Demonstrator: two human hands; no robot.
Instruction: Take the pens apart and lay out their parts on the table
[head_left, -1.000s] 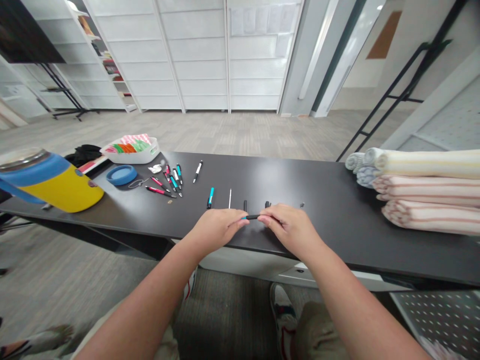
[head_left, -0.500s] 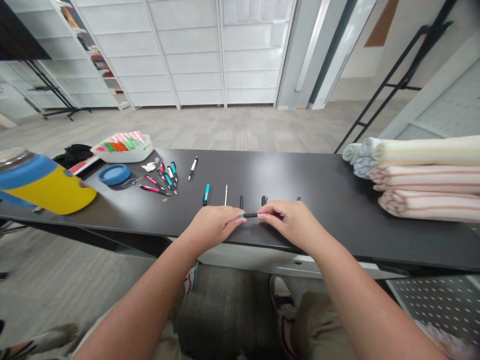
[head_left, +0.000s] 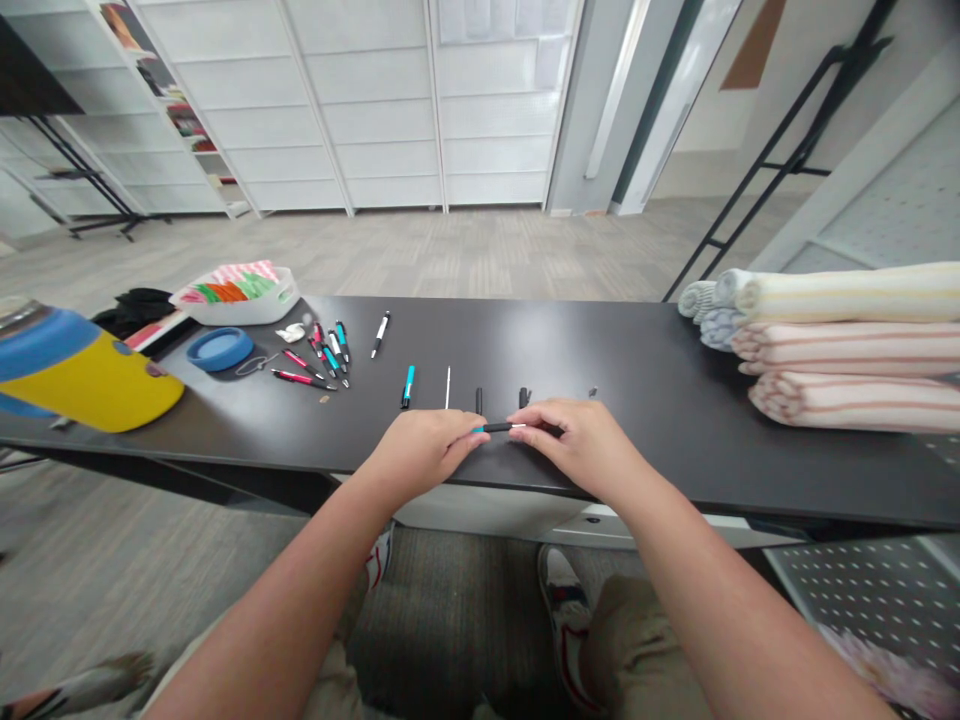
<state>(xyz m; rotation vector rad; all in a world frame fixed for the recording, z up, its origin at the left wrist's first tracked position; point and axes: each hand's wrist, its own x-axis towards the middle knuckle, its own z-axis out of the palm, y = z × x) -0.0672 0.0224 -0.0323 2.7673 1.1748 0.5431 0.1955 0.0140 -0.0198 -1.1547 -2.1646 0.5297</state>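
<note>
My left hand (head_left: 420, 445) is closed round the teal end of a pen (head_left: 496, 428), held level just over the table's near edge. Its black grip section shows between my hands. My right hand (head_left: 581, 440) pinches the pen's other end, where a bit of silvery tip shows at the fingertips. Just beyond my hands lie a teal pen barrel (head_left: 407, 387) with a black end, a thin white pen refill (head_left: 448, 388), a black tube-like piece (head_left: 479, 401), another black piece (head_left: 523, 397) and a tiny dark part (head_left: 593, 392).
Several click pens (head_left: 330, 350) lie in a cluster to the left, a white-and-black pen (head_left: 381, 335) apart from them. Further left are a blue lid (head_left: 220, 349), a white basket (head_left: 285, 297) and a yellow-and-blue bottle (head_left: 97, 375). Rolled towels (head_left: 847, 345) are stacked at right.
Both hands keep their hold on the pen. Slightly more of its silvery tip shows at my right fingertips. The whole view has shifted a little.
</note>
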